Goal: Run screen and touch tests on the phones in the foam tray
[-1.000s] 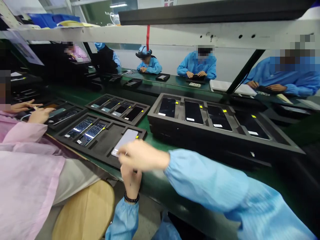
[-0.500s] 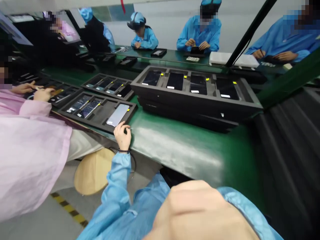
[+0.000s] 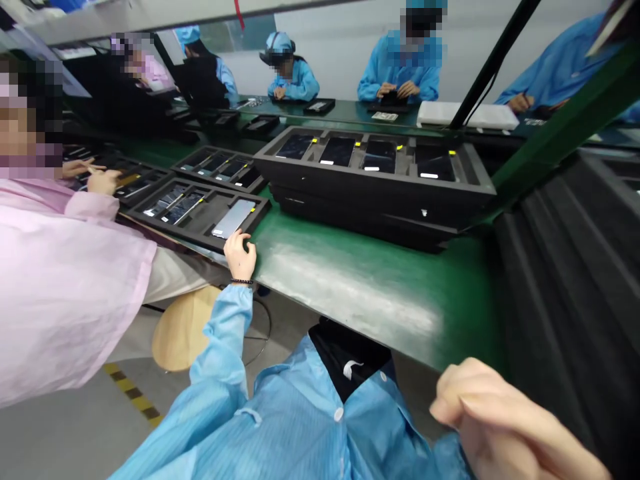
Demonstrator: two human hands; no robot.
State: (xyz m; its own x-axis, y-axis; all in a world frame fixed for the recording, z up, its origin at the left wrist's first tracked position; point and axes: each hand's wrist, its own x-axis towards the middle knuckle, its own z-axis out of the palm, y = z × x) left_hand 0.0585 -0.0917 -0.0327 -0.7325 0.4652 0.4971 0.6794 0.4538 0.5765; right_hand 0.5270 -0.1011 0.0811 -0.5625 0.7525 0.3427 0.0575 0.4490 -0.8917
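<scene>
My left hand (image 3: 240, 257) is closed at the near right edge of a black foam tray (image 3: 197, 235), its curled fingers on the rim beside a phone with a pale screen (image 3: 234, 219). A yellow tab marks that phone's corner. Two dark-screened phones, one of them a phone with a yellow tab (image 3: 183, 207), lie in the left slots of the same tray. My right hand (image 3: 505, 417) is raised close to the camera at the lower right, away from the bench. Its fingers are curled in, and no object shows in them.
A stack of foam trays (image 3: 360, 197) holds several phones on top. Another phone tray (image 3: 220, 167) sits behind mine. Dark foam slabs (image 3: 560, 287) rise at the right. A co-worker in pink (image 3: 65, 280) works at the left, near a wooden stool (image 3: 183, 330). Co-workers in blue sit opposite.
My right hand has moved right and away from the camera's centre, uncovering my blue coat front. My left hand stays at the tray's edge. The view has shifted slightly.
</scene>
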